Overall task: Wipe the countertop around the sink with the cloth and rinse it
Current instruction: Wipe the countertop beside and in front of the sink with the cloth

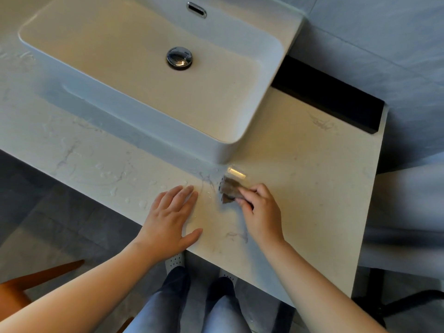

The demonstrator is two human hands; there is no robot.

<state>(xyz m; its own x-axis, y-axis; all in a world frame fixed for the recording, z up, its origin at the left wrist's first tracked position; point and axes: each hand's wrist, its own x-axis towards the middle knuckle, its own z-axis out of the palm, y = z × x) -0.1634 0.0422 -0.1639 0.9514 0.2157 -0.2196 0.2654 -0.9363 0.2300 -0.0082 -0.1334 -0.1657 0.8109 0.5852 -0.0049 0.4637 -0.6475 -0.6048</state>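
A small brown cloth [229, 191] lies on the pale marble countertop [307, 169], just in front of the near right corner of the white vessel sink [149, 121]. My right hand [260, 212] pinches the cloth's right side with curled fingers and holds it against the surface. To its left, my left hand [171, 218] rests flat on the countertop near the front edge, fingers straight and together. Water drops and wet streaks [115, 181] cover the countertop left of my left hand. The sink is dry-looking inside, with a chrome drain plug [179, 57].
A chrome overflow slot [197, 9] sits at the sink's back wall. A dark gap [329, 97] runs behind the countertop on the right. A wooden chair [36, 282] stands at lower left on the grey floor. My legs and shoes are below the counter edge.
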